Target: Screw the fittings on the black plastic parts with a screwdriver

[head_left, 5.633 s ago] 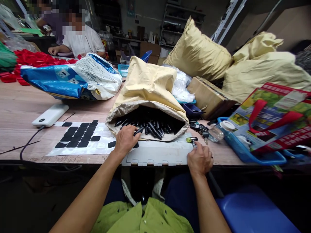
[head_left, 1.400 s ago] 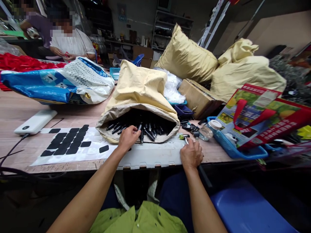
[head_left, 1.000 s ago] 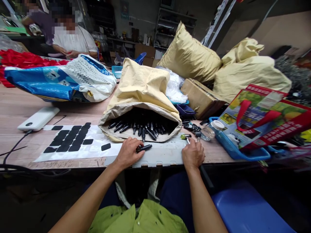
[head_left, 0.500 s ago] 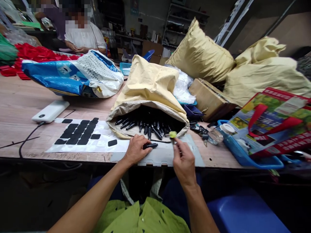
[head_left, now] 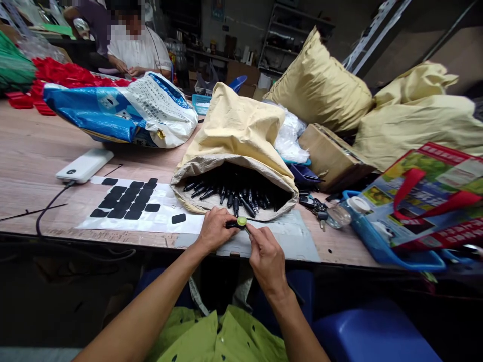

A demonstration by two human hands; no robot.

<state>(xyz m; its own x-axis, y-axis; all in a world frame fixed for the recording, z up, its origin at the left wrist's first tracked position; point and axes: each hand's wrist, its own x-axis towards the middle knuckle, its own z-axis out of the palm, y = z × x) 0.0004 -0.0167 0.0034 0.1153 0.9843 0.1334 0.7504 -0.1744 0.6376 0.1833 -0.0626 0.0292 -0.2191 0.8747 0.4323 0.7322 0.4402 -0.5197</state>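
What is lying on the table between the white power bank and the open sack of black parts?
In the head view, a white sheet carrying black rectangular pads lies between the power bank and the sack.

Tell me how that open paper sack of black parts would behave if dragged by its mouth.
The paper sack looks floppy; its crumpled top sags. The black parts lie loose at the mouth, so some would probably spill or roll. Packed this full, it is likely heavy.

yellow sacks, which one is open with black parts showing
The yellow sack lying right before the hands; its mouth gapes, showing black parts. The others behind are shut.
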